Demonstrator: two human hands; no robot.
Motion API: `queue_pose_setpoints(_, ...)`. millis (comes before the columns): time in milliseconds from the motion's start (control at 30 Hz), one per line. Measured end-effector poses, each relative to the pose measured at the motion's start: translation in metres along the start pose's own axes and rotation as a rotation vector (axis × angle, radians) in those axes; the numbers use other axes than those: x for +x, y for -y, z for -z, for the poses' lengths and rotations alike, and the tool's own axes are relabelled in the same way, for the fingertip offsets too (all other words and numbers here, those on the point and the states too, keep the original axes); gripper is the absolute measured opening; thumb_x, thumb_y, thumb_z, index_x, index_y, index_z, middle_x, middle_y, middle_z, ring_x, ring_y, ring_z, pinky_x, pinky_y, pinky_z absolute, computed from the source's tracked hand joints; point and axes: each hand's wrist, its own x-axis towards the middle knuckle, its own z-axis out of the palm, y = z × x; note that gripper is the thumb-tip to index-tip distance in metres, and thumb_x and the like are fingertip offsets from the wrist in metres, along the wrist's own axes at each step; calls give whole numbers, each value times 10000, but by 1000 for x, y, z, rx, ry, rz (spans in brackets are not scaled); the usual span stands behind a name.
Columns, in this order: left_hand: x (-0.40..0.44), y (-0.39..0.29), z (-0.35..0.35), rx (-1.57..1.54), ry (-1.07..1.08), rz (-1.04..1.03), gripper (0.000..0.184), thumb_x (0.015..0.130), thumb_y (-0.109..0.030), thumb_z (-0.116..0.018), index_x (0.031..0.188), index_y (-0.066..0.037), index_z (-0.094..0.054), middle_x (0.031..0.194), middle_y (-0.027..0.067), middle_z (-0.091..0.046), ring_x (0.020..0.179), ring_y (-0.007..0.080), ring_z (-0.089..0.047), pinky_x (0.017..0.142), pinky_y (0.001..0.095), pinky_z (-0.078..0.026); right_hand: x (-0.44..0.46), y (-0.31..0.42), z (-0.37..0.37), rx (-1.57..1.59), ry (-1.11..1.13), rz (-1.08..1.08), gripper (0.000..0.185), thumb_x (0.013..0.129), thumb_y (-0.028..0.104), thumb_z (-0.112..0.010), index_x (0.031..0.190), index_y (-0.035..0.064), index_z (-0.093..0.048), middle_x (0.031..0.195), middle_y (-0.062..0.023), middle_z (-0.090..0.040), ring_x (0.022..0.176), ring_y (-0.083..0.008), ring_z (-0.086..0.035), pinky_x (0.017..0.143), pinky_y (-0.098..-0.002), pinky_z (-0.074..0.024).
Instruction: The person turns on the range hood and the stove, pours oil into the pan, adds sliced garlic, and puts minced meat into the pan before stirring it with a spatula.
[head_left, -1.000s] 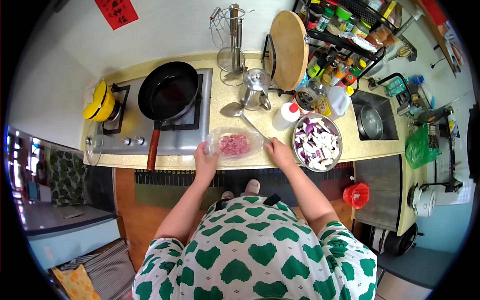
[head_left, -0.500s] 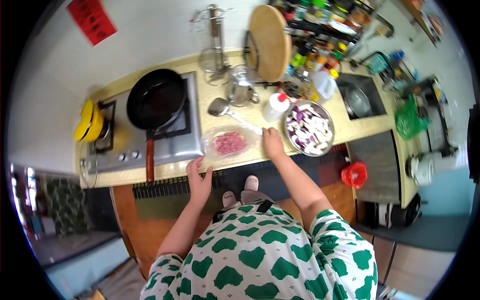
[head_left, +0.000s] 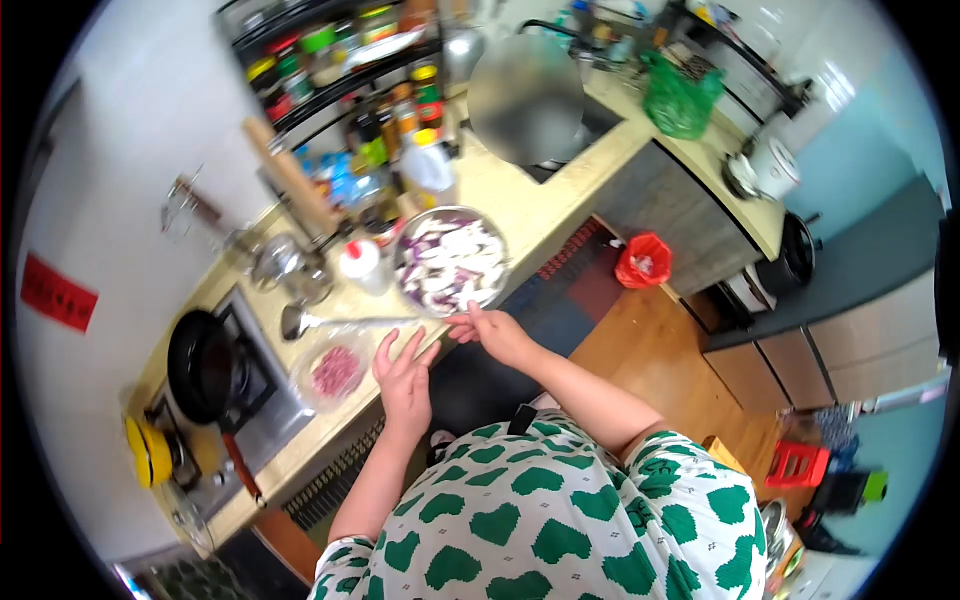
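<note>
My left hand (head_left: 405,388) is held open with its fingers spread, over the counter's front edge between the bag of minced meat and the bowl. My right hand (head_left: 495,334) is at the near rim of a metal bowl (head_left: 402,292) of cut purple-and-white eggplant (head_left: 450,262); its fingers are apart and I see nothing in them. Whether it touches the rim is unclear. A metal spatula (head_left: 296,322) lies on the counter, its handle ending close to both hands. The pinkish minced meat (head_left: 338,371) lies on clear plastic left of my left hand.
A black frying pan (head_left: 203,365) sits on the stove, its wooden handle jutting over the front edge. Behind the bowl stand a white red-capped bottle (head_left: 364,265) and a yellow-capped jug (head_left: 428,170). A red-lined bin (head_left: 643,260) is on the floor, right.
The view has swung right. My right hand has left the spatula's handle end and come to the bowl's near rim. My left hand has moved right, away from the stove and past the meat.
</note>
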Motion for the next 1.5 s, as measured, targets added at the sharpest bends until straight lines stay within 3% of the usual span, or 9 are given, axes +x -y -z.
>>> queue_pose_setpoints(100, 57, -61, -89, -67, 147, -307, 688, 1048, -551, -208, 1380, -90, -595, 1541, 137, -448, 1436, 434, -292, 1161, 544, -165, -36, -2, 83, 485, 5, -108, 884, 998, 711, -86, 1493, 77, -452, 1301, -119, -632, 1189, -244, -610, 1093, -392, -398)
queue_pose_setpoints(200, 98, -138, -192, -82, 260, -568, 729, 960, -643, -407, 1409, -84, -537, 1608, 197, -309, 1441, 461, -278, 1145, 589, -186, -97, 23, 165, 937, -51, -94, 961, 920, 812, -143, 1589, 129, -244, 1508, -154, -462, 1365, -282, -480, 1147, -444, -366)
queue_pose_setpoints(233, 105, -158, -226, -120, 432, -640, 951, 689, -320, -768, 1531, -174, -350, 1641, 277, -117, 1463, 555, -151, 1121, 696, -171, -115, 23, 195, 1034, 4, -31, 956, 906, 824, -166, 1570, 147, -286, 1488, -137, -489, 1325, -292, -511, 1142, -444, -378)
queue_pose_setpoints(267, 116, -181, -266, -128, 396, -681, 735, 855, -637, -570, 1362, -104, -578, 1610, 211, -293, 1439, 460, -285, 1136, 600, -205, -128, 4, 225, 1042, -5, 44, 957, 897, 836, -177, 1563, 160, -305, 1498, -130, -478, 1349, -292, -485, 1126, -447, -396)
queue_pose_setpoints(367, 141, -230, -363, -143, 425, -871, 694, 810, -592, -645, 1378, -196, -596, 1616, 198, -287, 1447, 431, -280, 1130, 597, -230, -170, 2, 309, 1383, -522, 149, 988, 895, 819, -278, 1532, 65, -334, 1521, -168, -430, 1421, -349, -405, 1162, -496, -354)
queue_pose_setpoints(800, 287, -302, -595, 12, 484, -621, 536, 824, -211, -741, 1339, -134, -613, 1446, 199, -512, 1381, 361, -423, 1147, 509, -299, -257, -56, 572, 790, -614, 448, 666, 1019, 476, -479, 1516, 49, -367, 1490, -169, -493, 1398, -312, -446, 1203, -447, -269)
queue_pose_setpoints(1100, 271, -390, -853, -430, 1206, -926, 283, 927, -216, -568, 1113, -60, -714, 1103, 130, -712, 1103, 348, -625, 1038, 434, -458, -323, -111, 692, 355, -952, 104, 290, 1038, 219, -570, 1243, 28, -644, 1184, -59, -677, 1139, -140, -601, 1033, -315, -448)
queue_pose_setpoints(1133, 246, -433, -830, -556, 1352, -442, 273, 939, -188, -564, 1118, -40, -708, 1191, 172, -674, 1174, 351, -590, 1032, 417, -456, -343, -117, 692, 406, -1025, 127, 281, 1039, 205, -567, 1239, 21, -638, 1162, -62, -678, 1109, -140, -616, 1008, -312, -470)
queue_pose_setpoints(1500, 18, -720, -899, -908, 1553, -1247, 637, 978, -100, -567, 1543, 0, -291, 1611, 180, -301, 1462, 362, -326, 1188, 437, -267, -634, -228, 675, 850, -1870, 270, 490, 1067, 408, -443, 1397, 54, -516, 1280, -122, -630, 1160, -205, -627, 1024, -345, -479)
